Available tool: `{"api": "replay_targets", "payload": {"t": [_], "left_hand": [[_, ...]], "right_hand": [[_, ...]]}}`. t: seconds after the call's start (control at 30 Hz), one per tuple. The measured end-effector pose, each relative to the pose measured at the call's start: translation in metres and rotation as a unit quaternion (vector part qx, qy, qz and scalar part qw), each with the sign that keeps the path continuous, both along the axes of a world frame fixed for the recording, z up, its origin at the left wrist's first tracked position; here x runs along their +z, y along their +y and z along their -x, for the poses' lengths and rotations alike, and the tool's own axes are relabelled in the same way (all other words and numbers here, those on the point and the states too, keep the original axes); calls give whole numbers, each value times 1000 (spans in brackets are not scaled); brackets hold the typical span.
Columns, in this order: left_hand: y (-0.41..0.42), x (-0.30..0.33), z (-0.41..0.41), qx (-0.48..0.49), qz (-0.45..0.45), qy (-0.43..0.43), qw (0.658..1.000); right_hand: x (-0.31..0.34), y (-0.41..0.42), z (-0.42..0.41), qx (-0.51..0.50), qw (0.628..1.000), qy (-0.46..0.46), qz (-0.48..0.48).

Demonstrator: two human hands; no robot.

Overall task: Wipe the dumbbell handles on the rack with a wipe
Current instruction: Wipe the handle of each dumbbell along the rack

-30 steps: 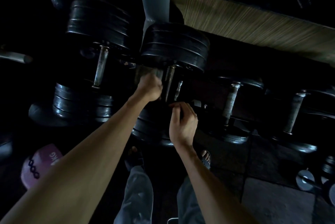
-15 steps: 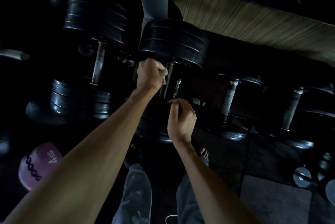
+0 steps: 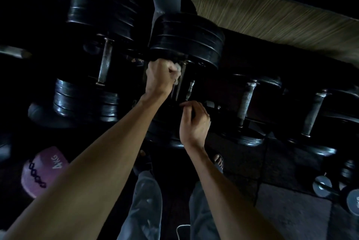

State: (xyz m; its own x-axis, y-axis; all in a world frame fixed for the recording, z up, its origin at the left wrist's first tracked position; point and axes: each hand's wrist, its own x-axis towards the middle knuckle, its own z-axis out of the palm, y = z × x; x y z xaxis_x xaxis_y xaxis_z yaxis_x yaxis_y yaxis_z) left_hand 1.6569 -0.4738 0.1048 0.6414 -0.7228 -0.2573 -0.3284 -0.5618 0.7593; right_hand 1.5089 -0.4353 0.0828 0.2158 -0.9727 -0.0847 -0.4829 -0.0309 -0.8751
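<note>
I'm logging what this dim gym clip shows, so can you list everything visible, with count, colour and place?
wipe: one, whitish, bunched in the left fist at the handle of the middle dumbbell.
middle dumbbell: one, black plates, rack centre; handle mostly hidden.
left dumbbell: one, black plates, dull metal handle, rack left.
right dumbbells: two at least, grey handles, rack right.
weighted ball: one, pink, marked 4 KG, floor lower left.
small dumbbells: number unclear, grey ends, floor lower right.
striped surface: one, tan, behind the rack.
left hand: grips the wipe.
right hand: fingers loosely curled by the near plate; contact unclear.
</note>
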Motion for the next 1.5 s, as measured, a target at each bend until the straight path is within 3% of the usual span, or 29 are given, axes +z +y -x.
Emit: {"api": "replay_targets", "payload": {"t": [0.17,0.33,0.43,0.63,0.77,0.8,0.87,0.97,1.13,1.23,1.3,1.4,1.5], "left_hand": [[31,-5,3,-96,-93,-5,991],[10,4,1,-41,-36,-13,998],[19,6,0,-79,-42,6,996],[60,17,-9,-169,-21,118,978],[66,19,-7,-146,5,148,978],[68,17,-5,-128,17,141,982],[74,10,4,-84,44,44,995],[92,-4,32,1,65,-102,993],[98,-17,46,48,46,-132,989],[99,-17,45,43,50,-137,988],[98,-17,44,46,46,-138,988],[98,-18,43,46,42,-139,988],[98,-17,43,49,40,-133,989]], "right_hand": [[0,1,0,-3,1000,5,9],[-2,1,0,-2,1000,1,3],[2,-4,0,-13,996,-8,-82],[20,-53,19,208,956,9,-207],[26,-70,18,257,938,-27,-232],[26,-72,15,252,943,-41,-216],[24,-75,8,214,967,-35,-133],[14,-83,-7,174,982,13,73],[-5,-96,-31,183,955,100,209],[-14,-91,-29,219,948,102,207],[-13,-92,-21,268,949,78,144],[-7,-91,-9,423,900,105,23],[-6,-96,-13,439,891,108,42]]}}
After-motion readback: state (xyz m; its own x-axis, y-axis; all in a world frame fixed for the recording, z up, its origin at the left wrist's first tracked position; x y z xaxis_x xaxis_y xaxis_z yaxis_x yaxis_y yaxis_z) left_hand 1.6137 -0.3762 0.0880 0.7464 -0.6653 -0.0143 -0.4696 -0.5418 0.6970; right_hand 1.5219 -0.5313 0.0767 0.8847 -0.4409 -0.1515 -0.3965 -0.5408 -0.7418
